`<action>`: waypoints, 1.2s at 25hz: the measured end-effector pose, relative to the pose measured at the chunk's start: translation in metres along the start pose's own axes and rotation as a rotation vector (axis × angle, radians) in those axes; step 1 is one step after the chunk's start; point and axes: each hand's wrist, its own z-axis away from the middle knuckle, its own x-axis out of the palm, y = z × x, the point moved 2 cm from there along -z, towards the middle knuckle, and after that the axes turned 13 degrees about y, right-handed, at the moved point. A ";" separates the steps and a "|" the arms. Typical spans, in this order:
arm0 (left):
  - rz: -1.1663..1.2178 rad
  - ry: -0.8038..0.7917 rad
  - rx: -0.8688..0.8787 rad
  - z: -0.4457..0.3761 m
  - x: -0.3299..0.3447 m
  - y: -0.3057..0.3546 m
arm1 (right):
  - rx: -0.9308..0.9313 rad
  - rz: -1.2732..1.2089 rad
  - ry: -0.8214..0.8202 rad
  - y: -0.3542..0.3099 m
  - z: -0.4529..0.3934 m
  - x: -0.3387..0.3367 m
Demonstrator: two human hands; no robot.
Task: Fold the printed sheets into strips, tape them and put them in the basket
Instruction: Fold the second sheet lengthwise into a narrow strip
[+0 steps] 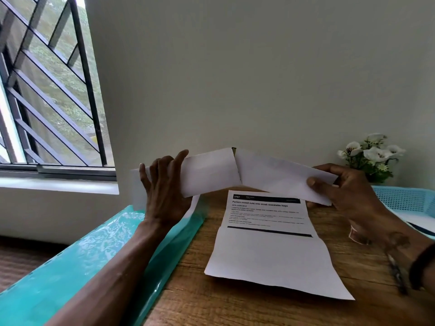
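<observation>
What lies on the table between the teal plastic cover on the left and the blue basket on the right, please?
In the head view, a printed sheet lies flat on the wooden table between the teal cover and the blue basket.

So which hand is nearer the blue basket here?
Right. The right hand holds the folded strip's end beside the blue basket; the left hand grips the far end.
</observation>
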 end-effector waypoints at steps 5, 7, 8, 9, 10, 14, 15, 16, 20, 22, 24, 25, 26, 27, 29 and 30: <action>0.009 -0.058 0.063 -0.002 -0.001 0.004 | 0.054 0.045 -0.057 0.001 0.000 0.000; 0.021 -0.080 0.077 -0.001 -0.001 0.005 | 0.044 0.081 -0.082 -0.001 0.001 0.001; 0.030 -0.091 0.084 -0.001 -0.001 0.006 | 0.050 0.081 -0.096 -0.001 0.002 0.002; 0.039 -0.102 0.089 -0.001 -0.001 0.008 | 0.067 0.070 -0.103 0.000 0.002 0.003; 0.047 -0.113 0.093 -0.002 0.000 0.010 | 0.084 0.052 -0.105 0.001 0.003 0.004; 0.074 -0.144 0.125 -0.001 -0.001 0.025 | 0.073 0.041 -0.145 0.000 0.006 0.008; 0.081 -0.149 0.140 -0.001 -0.001 0.030 | 0.063 0.045 -0.164 -0.003 0.009 0.010; 0.084 -0.154 0.156 -0.002 -0.001 0.035 | 0.046 0.054 -0.182 -0.006 0.010 0.012; 0.085 -0.146 0.154 -0.003 0.000 0.041 | -0.020 0.083 -0.118 -0.010 0.012 0.019; 0.062 -0.126 0.132 -0.002 -0.001 0.035 | 0.078 -0.066 -0.022 -0.008 0.012 0.017; 0.053 -0.108 0.111 -0.002 -0.001 0.029 | 0.116 -0.134 0.067 -0.008 0.011 0.013; 0.053 -0.106 0.106 -0.002 -0.001 0.027 | 0.125 -0.145 0.085 -0.007 0.011 0.011; 0.053 -0.107 0.105 -0.002 -0.001 0.027 | 0.133 -0.153 0.085 -0.007 0.011 0.010; 0.054 -0.112 0.106 -0.002 -0.001 0.029 | 0.143 -0.159 0.069 -0.007 0.012 0.011; 0.061 -0.124 0.111 -0.002 -0.001 0.032 | 0.153 -0.154 0.031 -0.009 0.017 0.015; 0.067 -0.130 0.113 -0.002 -0.001 0.034 | 0.145 -0.142 0.016 -0.011 0.019 0.017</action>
